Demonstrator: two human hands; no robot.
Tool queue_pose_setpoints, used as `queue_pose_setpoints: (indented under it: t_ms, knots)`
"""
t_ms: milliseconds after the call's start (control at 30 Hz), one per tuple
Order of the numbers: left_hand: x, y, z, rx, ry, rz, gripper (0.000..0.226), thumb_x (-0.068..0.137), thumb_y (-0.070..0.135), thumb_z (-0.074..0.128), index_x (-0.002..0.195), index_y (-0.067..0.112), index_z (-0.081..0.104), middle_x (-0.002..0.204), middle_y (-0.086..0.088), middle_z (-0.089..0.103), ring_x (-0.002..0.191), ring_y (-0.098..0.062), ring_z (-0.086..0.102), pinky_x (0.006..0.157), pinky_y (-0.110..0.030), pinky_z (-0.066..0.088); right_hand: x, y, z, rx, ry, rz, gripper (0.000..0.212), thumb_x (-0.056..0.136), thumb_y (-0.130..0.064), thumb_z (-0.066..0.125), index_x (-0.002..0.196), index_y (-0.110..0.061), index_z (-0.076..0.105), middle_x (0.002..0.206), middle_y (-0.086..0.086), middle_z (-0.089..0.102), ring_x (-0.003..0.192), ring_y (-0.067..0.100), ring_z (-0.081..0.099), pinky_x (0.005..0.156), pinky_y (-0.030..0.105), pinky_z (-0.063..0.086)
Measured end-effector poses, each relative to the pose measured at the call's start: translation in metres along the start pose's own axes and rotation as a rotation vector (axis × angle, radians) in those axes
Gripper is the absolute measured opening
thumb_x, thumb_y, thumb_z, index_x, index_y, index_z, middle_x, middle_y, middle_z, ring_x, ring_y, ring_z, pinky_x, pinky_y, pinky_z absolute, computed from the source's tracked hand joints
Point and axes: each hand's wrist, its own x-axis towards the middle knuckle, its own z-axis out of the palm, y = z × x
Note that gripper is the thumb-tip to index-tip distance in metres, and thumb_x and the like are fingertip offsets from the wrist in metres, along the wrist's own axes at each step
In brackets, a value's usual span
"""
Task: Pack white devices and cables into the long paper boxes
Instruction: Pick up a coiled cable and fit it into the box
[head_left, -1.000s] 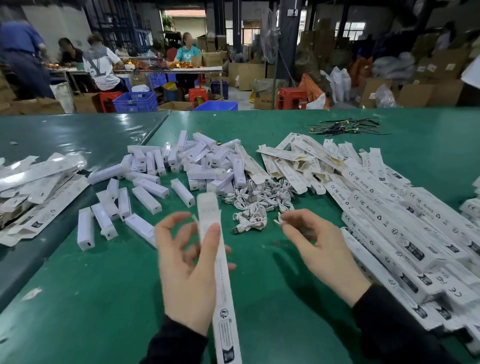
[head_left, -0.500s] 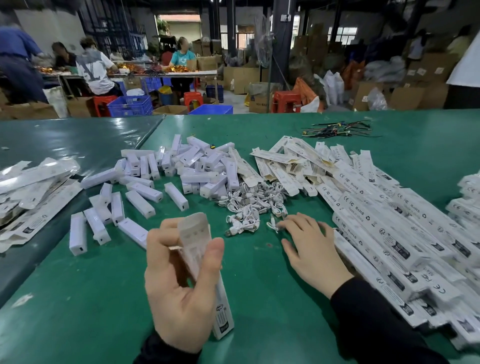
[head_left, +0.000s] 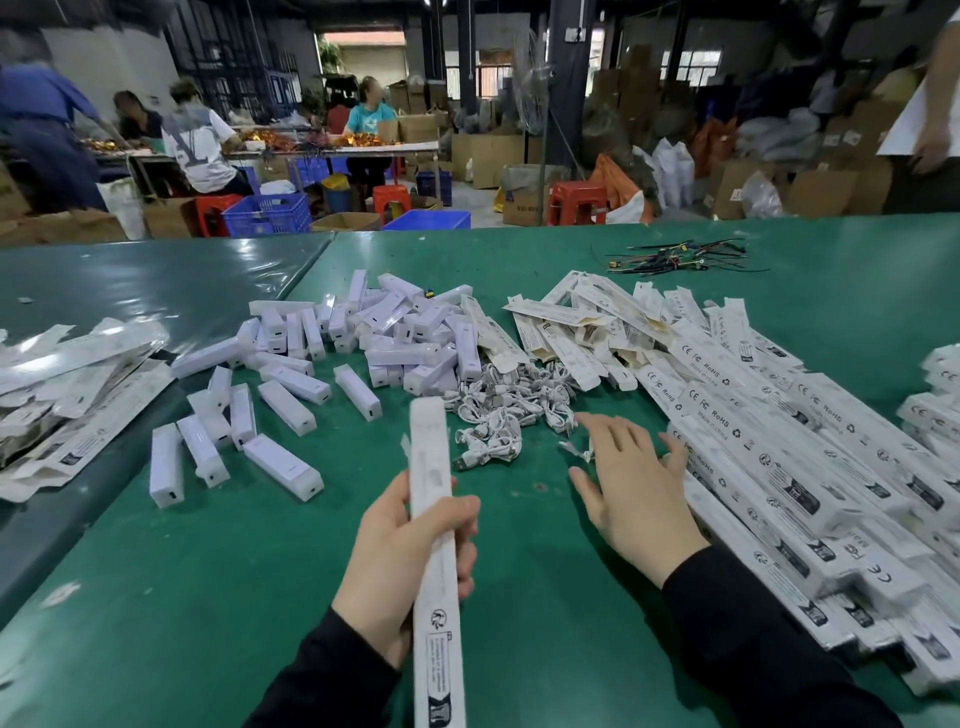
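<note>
My left hand (head_left: 402, 564) grips a long white paper box (head_left: 434, 530) around its middle, the box pointing away from me over the green table (head_left: 234, 597). My right hand (head_left: 631, 480) hovers flat with spread fingers just right of a heap of coiled white cables (head_left: 506, 410). One small cable piece (head_left: 574, 449) lies beside its index finger. White rectangular devices (head_left: 291, 400) lie scattered left and behind. A big stack of long paper boxes (head_left: 789, 467) runs along the right, touching my right fingers.
Flat plastic-wrapped packs (head_left: 67, 384) lie at the table's left. A bundle of dark cable ties (head_left: 675, 257) sits at the far right. Beyond the table, several people work among blue crates (head_left: 267, 214), red stools and cardboard cartons.
My left hand has straightened the paper box from a tilted, end-on hold to pointing away from me. My right hand lifted off the table and spread its fingers by the cables.
</note>
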Motion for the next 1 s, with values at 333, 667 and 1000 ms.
queue_pose_setpoints:
  t_ms: [333,667,1000]
  knots:
    - [0.007,-0.009,-0.007,0.061,0.103,-0.182,0.028,0.072,0.000,0.073,0.091,0.006,0.053,0.071,-0.013,0.054,0.044,-0.016,0.054,0.036,-0.023,0.041,-0.006,-0.013,-0.012,0.357,0.031,-0.123,0.021,0.099,-0.020,0.052,0.119,-0.023,0.059,0.104,-0.009,0.058,0.093,0.010,0.057,0.084,0.023,0.041]
    - [0.007,-0.008,-0.009,0.090,0.166,-0.061,0.041,0.061,0.015,0.078,0.099,0.003,0.068,0.067,-0.007,0.069,0.051,-0.012,0.061,0.042,-0.023,0.049,-0.034,-0.062,-0.035,1.526,-0.417,0.055,0.046,0.091,0.003,0.061,0.127,-0.026,0.056,0.090,0.005,0.056,0.074,0.012,0.063,0.070,0.018,0.049]
    - [0.006,-0.007,-0.008,0.076,0.150,-0.071,0.046,0.055,0.012,0.078,0.098,0.004,0.063,0.062,-0.005,0.067,0.049,-0.013,0.062,0.042,-0.022,0.048,-0.035,-0.061,-0.041,1.535,-0.498,0.113,0.014,0.079,-0.010,0.077,0.092,-0.014,0.080,0.094,0.011,0.076,0.085,0.017,0.071,0.085,0.027,0.057]
